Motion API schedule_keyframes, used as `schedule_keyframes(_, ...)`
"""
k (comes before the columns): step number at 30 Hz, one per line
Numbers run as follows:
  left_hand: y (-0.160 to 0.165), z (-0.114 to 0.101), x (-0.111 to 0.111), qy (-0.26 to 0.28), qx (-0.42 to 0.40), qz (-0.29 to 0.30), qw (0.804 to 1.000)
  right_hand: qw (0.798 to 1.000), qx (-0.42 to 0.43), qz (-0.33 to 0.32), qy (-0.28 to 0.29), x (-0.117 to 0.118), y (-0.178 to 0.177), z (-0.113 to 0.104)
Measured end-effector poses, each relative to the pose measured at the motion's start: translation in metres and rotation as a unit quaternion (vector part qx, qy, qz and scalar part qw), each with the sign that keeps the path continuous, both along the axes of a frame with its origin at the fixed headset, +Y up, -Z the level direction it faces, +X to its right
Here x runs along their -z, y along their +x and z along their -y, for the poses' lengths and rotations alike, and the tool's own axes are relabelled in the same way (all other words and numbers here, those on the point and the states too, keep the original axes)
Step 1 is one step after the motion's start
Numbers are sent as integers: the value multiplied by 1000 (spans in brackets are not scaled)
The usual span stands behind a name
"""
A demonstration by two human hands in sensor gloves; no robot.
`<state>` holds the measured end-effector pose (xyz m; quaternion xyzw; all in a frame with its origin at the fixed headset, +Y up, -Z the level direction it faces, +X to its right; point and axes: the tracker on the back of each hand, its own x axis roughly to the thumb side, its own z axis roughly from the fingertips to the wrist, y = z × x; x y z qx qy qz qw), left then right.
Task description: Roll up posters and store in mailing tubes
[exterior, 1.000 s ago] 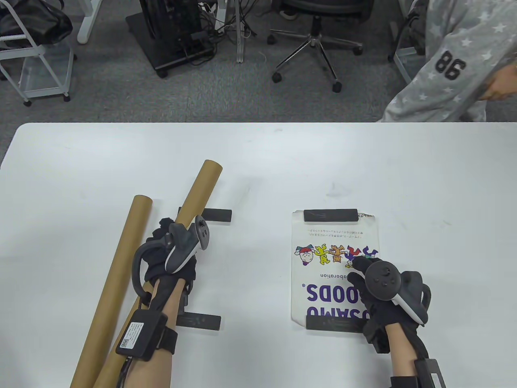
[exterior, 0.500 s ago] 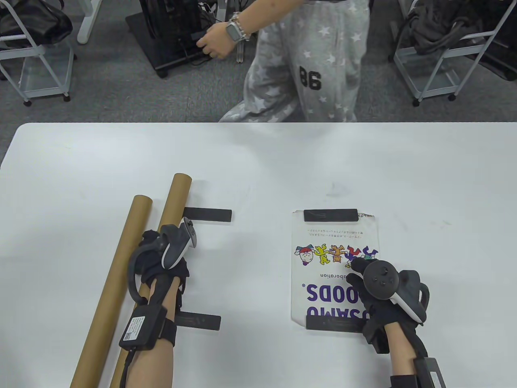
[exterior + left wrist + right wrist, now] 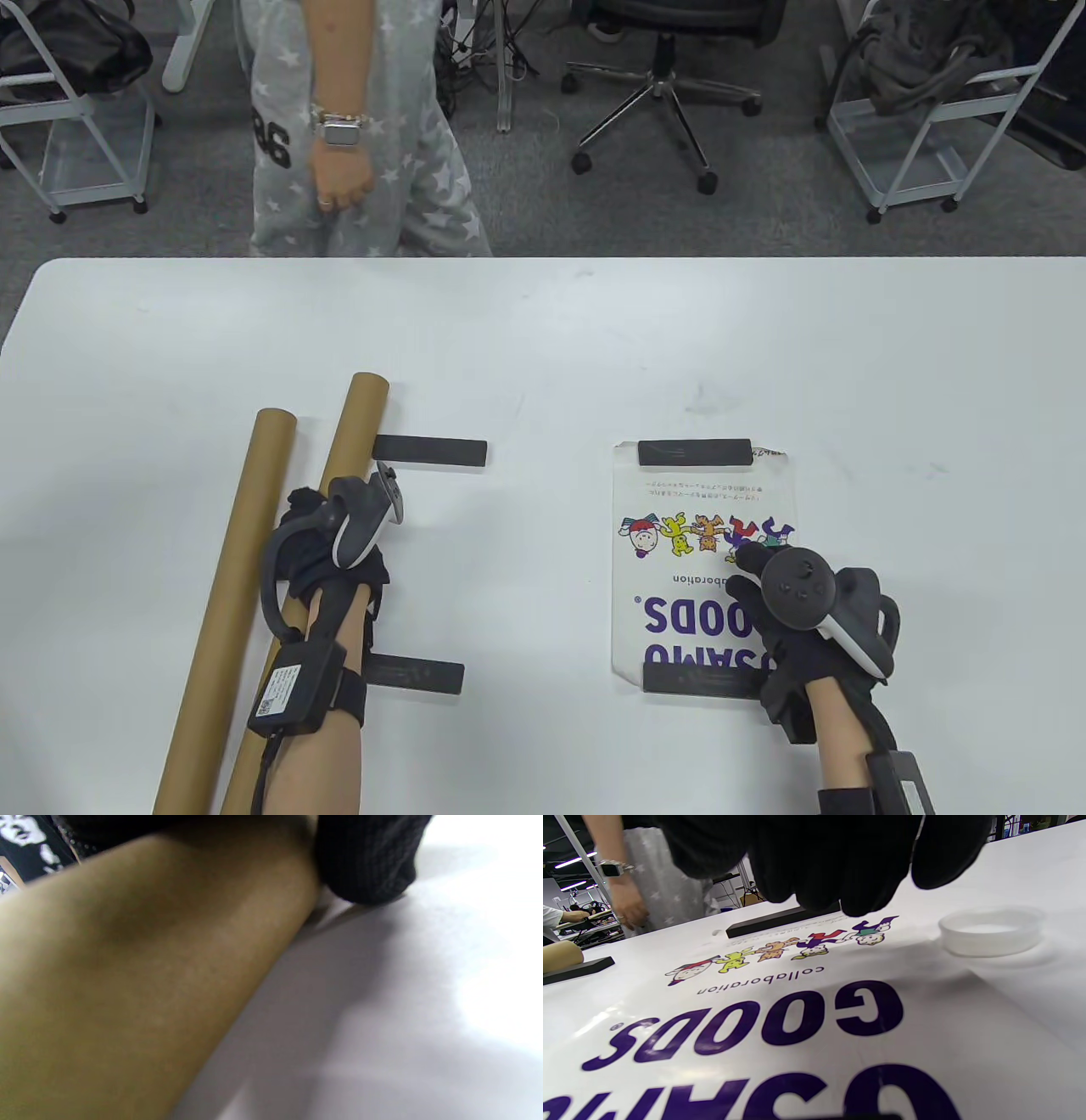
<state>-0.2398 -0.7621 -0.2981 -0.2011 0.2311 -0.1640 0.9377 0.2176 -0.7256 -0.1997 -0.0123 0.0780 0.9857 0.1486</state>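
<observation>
Two brown cardboard mailing tubes lie side by side on the left of the white table (image 3: 543, 340). My left hand (image 3: 327, 548) grips the right tube (image 3: 356, 424), which fills the left wrist view (image 3: 127, 984) with a gloved finger (image 3: 365, 861) wrapped over it. The left tube (image 3: 246, 526) lies free beside it. A white poster (image 3: 679, 594) with cartoon figures and purple letters lies flat, held by a black bar at its far edge (image 3: 694, 452) and one at its near edge (image 3: 696, 679). My right hand (image 3: 764, 594) rests on the poster's right side, fingers (image 3: 831, 866) spread over the print (image 3: 797, 1005).
Two more black bars lie left of centre, one far (image 3: 431, 450) and one near (image 3: 417, 676). A clear round cap (image 3: 990, 931) sits on the table right of the poster. A person in grey star-print clothes (image 3: 356, 170) stands past the far edge.
My left hand swung the gripped tube's far end to the left, so it now lies parallel to the other tube, which shifted slightly left. The passer-by walked from right to left. My right hand stayed.
</observation>
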Motion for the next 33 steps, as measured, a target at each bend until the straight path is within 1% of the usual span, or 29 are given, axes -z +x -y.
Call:
schedule_keyframes(5,-1,4,0,6,-10,1,1000,1000,0,0,0,0,0,0)
schedule_keyframes(8,-1,1,-1,12,-18,4,1000,1000,1,0,-2,0,-1,0)
schedule_keyframes(11,4,-12,-3,29,-6,27,999,1000,1,0,-3,0,-1,1)
schedule_keyframes(13,11,-25,-5,48,-10,44,998,1000,1,0,-5,1,-1,1)
schedule_keyframes(17,29,-54,-14,87,-21,104,990,1000,0,-1,-5,0,-1,1)
schedule_keyframes(18,32,-58,-16,93,-24,112,989,1000,0,-1,-5,0,-1,1)
schedule_keyframes(22,46,-73,-29,129,-40,174,976,1000,8,-1,-6,1,-2,2)
schedule_keyframes(23,49,-76,-33,154,-43,199,967,1000,10,-1,-6,0,-2,2)
schedule_keyframes(25,50,-78,-40,180,-43,215,959,1000,11,-2,-6,0,-3,2)
schedule_keyframes(26,50,-78,-46,188,-50,245,950,1000,11,-4,-5,0,-4,2)
schedule_keyframes(29,47,-72,-55,191,-37,276,941,1000,9,-5,-4,0,-4,2)
schedule_keyframes(31,44,-63,-59,185,-36,314,930,1000,7,-3,-8,1,-5,3)
schedule_keyframes(33,41,-54,-60,183,-41,315,930,1000,4,-3,-11,1,-6,4)
